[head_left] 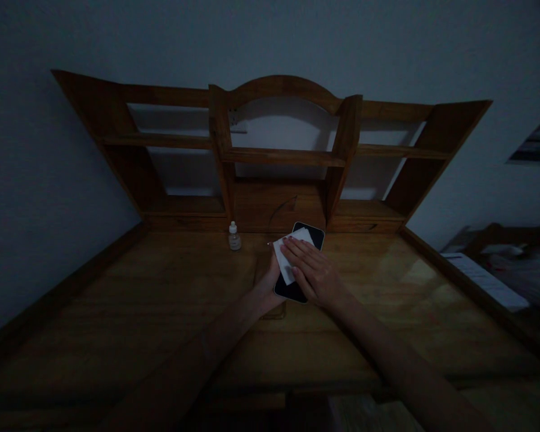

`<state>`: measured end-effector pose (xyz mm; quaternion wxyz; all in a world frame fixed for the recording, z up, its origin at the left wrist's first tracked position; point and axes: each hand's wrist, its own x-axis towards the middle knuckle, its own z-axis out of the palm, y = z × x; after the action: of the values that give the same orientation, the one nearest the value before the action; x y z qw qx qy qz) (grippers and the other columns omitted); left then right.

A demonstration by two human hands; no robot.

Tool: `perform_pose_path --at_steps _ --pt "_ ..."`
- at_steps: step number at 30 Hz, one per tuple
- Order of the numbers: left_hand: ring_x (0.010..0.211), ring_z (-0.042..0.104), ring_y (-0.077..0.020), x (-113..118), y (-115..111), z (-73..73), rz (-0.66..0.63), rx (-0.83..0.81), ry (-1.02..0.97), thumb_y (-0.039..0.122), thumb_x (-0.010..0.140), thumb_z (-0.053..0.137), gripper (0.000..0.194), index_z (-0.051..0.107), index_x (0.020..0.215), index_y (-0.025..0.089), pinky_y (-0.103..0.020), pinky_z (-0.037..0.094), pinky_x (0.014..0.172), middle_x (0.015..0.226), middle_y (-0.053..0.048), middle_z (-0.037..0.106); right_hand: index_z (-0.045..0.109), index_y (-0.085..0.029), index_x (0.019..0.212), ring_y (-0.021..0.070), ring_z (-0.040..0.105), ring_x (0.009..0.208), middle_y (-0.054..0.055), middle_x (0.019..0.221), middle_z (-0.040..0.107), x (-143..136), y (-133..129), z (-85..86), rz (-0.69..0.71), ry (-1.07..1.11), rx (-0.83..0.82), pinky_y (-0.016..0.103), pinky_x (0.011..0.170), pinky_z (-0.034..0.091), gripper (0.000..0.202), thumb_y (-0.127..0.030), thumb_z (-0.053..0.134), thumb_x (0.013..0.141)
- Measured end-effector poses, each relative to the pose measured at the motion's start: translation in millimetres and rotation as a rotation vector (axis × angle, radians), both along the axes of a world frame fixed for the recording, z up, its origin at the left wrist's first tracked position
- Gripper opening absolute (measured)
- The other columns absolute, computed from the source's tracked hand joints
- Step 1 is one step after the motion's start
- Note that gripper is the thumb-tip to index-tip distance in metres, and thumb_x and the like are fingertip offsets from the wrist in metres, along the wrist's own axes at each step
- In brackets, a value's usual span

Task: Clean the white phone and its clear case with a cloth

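Observation:
A dark smartphone [290, 292] with a pale rim is held tilted above the desk by my left hand [269, 288]. That hand grips the phone along its left side, with most of its fingers hidden beneath. Across the middle of the screen lies a folded white cloth or tissue [287, 273]. My right hand [314, 273] presses it down, fingers together and laid over it, thumb by its lower edge. Under the phone, what looks like a clear phone case [276, 313] rests on the desk, partly hidden. A small clear bottle with a white cap [234, 239] stands upright behind my hands, to the left.
The wooden desk [162, 306] has raised side edges. A wooden shelf unit [279, 157] rises along its back, against the wall. A wall socket [237, 123] shows through the shelf. Beyond the right edge are white papers [486, 279] and a wooden frame [499, 237]. The room is dim.

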<state>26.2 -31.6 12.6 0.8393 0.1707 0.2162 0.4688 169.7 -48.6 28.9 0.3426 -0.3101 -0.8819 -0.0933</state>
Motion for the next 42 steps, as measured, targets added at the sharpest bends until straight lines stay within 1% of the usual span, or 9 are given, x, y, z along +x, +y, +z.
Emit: perform_pose_path --at_steps 4,9,14,17,23,27,32,38,42 --pt "0.114 0.063 -0.0218 4.2 -0.6 -4.9 -0.054 0.048 -0.013 0.066 0.091 0.041 0.061 0.065 0.122 0.019 -0.032 0.047 0.101 0.116 -0.009 0.070 0.024 -0.024 0.155 0.0211 0.027 0.147 0.003 0.159 0.028 6.5 3.1 7.8 -0.079 0.007 -0.032 0.050 0.122 0.027 0.055 -0.022 0.034 0.101" --pt "0.109 0.065 -0.0303 3.2 -0.9 -6.5 -0.158 0.068 0.051 0.076 0.086 0.033 0.078 0.065 0.123 0.015 -0.047 0.049 0.097 0.112 -0.015 0.071 0.021 -0.026 0.156 0.0205 0.023 0.148 0.000 0.161 0.025 14.5 8.7 10.7 -0.168 0.047 -0.051 0.050 0.123 0.022 0.054 -0.023 0.029 0.102" --pt "0.105 0.066 -0.0306 -1.3 -0.3 -4.9 -0.186 0.067 0.118 0.078 0.084 0.027 0.086 0.060 0.129 0.012 -0.049 0.051 0.093 0.116 -0.019 0.069 0.021 -0.027 0.156 0.0218 0.023 0.149 0.000 0.161 0.025 21.9 11.1 9.9 -0.209 0.089 -0.053 0.052 0.123 0.020 0.054 -0.022 0.026 0.103" --pt "0.108 0.065 -0.0302 -4.0 1.8 -7.1 -0.189 0.093 0.101 0.079 0.083 0.031 0.086 0.060 0.129 0.012 -0.047 0.050 0.095 0.118 -0.019 0.068 0.024 -0.025 0.155 0.0217 0.024 0.148 0.001 0.160 0.028 24.4 12.4 8.3 -0.216 0.115 -0.037 0.052 0.123 0.021 0.053 -0.020 0.026 0.102" --pt "0.117 0.061 -0.0290 -4.3 6.5 -10.6 -0.144 0.143 0.013 0.076 0.085 0.038 0.080 0.060 0.130 0.013 -0.042 0.045 0.102 0.122 -0.016 0.067 0.028 -0.019 0.154 0.0223 0.025 0.148 0.005 0.158 0.032 21.5 15.3 1.7 -0.184 0.118 -0.005 0.053 0.122 0.023 0.052 -0.019 0.026 0.102" --pt "0.122 0.058 -0.0286 -4.2 8.4 -3.5 -0.101 0.128 -0.041 0.071 0.089 0.038 0.076 0.060 0.129 0.010 -0.039 0.040 0.107 0.126 -0.016 0.065 0.030 -0.017 0.153 0.0220 0.026 0.147 0.007 0.157 0.033 14.8 13.5 -2.1 -0.143 0.083 -0.021 0.052 0.122 0.024 0.052 -0.020 0.028 0.101" --pt "0.126 0.055 -0.0276 -8.7 9.3 6.0 -0.035 0.091 -0.044 0.066 0.092 0.036 0.072 0.060 0.129 0.009 -0.038 0.038 0.110 0.127 -0.015 0.065 0.029 -0.019 0.153 0.0218 0.028 0.147 0.006 0.157 0.033 6.0 7.7 -4.7 -0.091 0.046 -0.042 0.052 0.121 0.026 0.053 -0.019 0.032 0.101" --pt "0.120 0.059 -0.0266 -15.5 15.7 7.7 0.011 0.074 -0.060 0.062 0.096 0.031 0.070 0.060 0.126 0.006 -0.037 0.041 0.107 0.120 -0.017 0.068 0.030 -0.017 0.153 0.0223 0.029 0.146 0.008 0.155 0.038 0.3 6.0 -10.4 0.015 0.019 -0.047 0.053 0.120 0.029 0.054 -0.018 0.037 0.099" --pt "0.115 0.063 -0.0258 -21.1 20.0 9.3 0.037 0.057 -0.032 0.058 0.095 0.039 0.064 0.056 0.130 0.007 -0.035 0.045 0.103 0.114 -0.018 0.069 0.037 -0.015 0.150 0.0229 0.034 0.144 0.011 0.152 0.042 -2.9 4.5 -11.3 0.075 -0.001 -0.050 0.051 0.118 0.032 0.053 -0.018 0.039 0.097"
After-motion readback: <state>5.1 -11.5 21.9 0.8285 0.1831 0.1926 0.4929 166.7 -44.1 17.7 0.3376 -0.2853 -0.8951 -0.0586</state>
